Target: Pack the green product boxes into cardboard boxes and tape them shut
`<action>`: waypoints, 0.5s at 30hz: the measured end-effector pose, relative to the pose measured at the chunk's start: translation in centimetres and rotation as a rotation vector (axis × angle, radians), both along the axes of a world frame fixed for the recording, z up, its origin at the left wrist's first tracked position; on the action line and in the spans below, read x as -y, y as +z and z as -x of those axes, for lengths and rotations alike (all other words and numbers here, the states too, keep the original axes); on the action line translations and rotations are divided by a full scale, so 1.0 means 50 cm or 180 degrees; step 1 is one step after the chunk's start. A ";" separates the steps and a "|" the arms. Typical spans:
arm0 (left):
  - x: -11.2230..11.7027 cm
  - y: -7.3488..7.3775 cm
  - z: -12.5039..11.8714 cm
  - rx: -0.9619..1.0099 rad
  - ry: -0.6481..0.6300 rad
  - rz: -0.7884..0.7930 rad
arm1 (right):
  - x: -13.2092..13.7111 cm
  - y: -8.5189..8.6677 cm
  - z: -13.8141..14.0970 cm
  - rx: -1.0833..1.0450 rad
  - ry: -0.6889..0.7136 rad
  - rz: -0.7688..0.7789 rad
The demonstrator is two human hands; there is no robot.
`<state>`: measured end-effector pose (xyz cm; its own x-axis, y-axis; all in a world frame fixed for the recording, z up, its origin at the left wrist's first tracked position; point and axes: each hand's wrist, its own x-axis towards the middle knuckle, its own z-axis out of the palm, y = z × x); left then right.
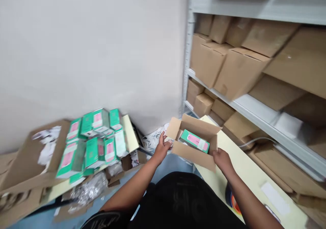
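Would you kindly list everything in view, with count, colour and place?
Held carton: one, brown, lower centre
Small box: one, green and pink, inside it
Green boxes: several, overlapping, green and pink, on left table
Left carton: one, brown, far left
Paper: uncounted, white, inside left carton
Clear plastic: uncounted, transparent, lower left
White strips: one heap, white, near wall
Left table: one, pale yellow, left
Right table: one, pale yellow, right
White sheet: one, white, on right table
Shelving: one, pale grey, right
Shelf cartons: many, brown, on shelving
Wall: one, whitish, behind
Floor: one, blue, below
Left hand: one, at held carton's left
Right hand: one, gripping its right
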<state>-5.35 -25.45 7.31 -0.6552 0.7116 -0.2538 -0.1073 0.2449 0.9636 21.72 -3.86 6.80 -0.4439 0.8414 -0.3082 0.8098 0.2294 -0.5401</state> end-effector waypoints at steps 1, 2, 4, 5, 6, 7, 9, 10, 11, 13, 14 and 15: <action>0.034 0.005 0.007 0.0091 0.0025 -0.0078 | 0.010 0.012 0.029 -0.0030 0.0071 -0.0006; 0.069 0.010 0.018 0.0075 0.0004 -0.0160 | 0.022 0.024 0.059 -0.0055 0.0143 -0.0024; 0.146 0.021 0.046 -0.0145 -0.0061 -0.0308 | 0.055 0.050 0.124 -0.0127 0.0297 -0.0085; 0.188 0.025 0.063 -0.0241 -0.0062 -0.0357 | 0.076 0.063 0.157 -0.0177 0.0380 -0.0109; 0.232 0.029 0.083 -0.0273 -0.0046 -0.0391 | 0.099 0.076 0.191 -0.0218 0.0456 -0.0123; 0.277 0.033 0.103 -0.0247 -0.0012 -0.0410 | 0.124 0.087 0.224 -0.0242 0.0520 -0.0123; 0.368 0.040 0.146 -0.0140 0.0067 -0.0396 | 0.178 0.107 0.291 -0.0256 0.0616 -0.0064; 0.413 0.044 0.166 -0.0141 0.0116 -0.0363 | 0.206 0.114 0.324 -0.0260 0.0647 -0.0032; 0.458 0.049 0.186 -0.0202 0.0172 -0.0317 | 0.235 0.120 0.357 -0.0275 0.0676 0.0000; 0.541 0.062 0.223 -0.0400 0.0318 -0.0186 | 0.291 0.127 0.419 -0.0344 0.0738 0.0067; 0.579 0.069 0.239 -0.0471 0.0397 -0.0123 | 0.318 0.129 0.449 -0.0374 0.0771 0.0090; 0.614 0.076 0.254 -0.0520 0.0481 -0.0069 | 0.344 0.131 0.478 -0.0395 0.0809 0.0110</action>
